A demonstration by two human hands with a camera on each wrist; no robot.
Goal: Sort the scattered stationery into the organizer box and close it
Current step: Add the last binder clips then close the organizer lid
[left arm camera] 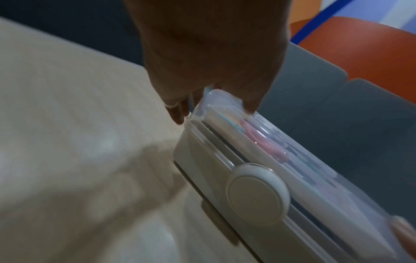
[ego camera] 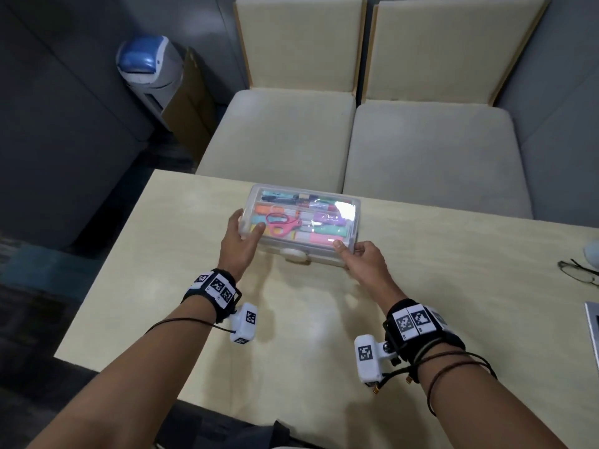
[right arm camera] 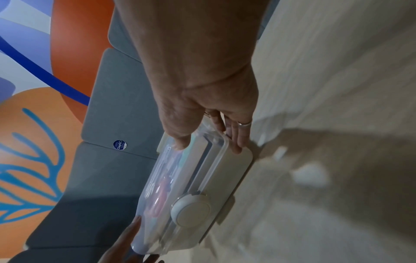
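Note:
A clear-lidded white organizer box (ego camera: pixel 327 202) lies near the table's far edge, lid down, with a round white latch (ego camera: pixel 293 253) on its near side. Pink scissors (ego camera: pixel 281 223) and several coloured markers show through the lid. My left hand (ego camera: pixel 241 238) grips the box's left end, thumb on the lid, fingers down the side. My right hand (ego camera: pixel 355 254) grips the right near corner, thumb on the lid. The left wrist view shows the box (left arm camera: pixel 225 156), its latch (left arm camera: pixel 256 194) and my left hand (left arm camera: pixel 211 99). In the right wrist view my right hand (right arm camera: pixel 209 140) clasps the box (right arm camera: pixel 202 170) beside the latch (right arm camera: pixel 191 210).
The pale wooden table (ego camera: pixel 291 335) ends just beyond the box. Two cream chairs (ego camera: pixel 356 140) stand behind it. Glasses (ego camera: pixel 580 270) lie at the right edge, with a laptop corner (ego camera: pixel 593 325) nearer me. A waste bin (ego camera: pixel 149 72) stands on the floor at far left.

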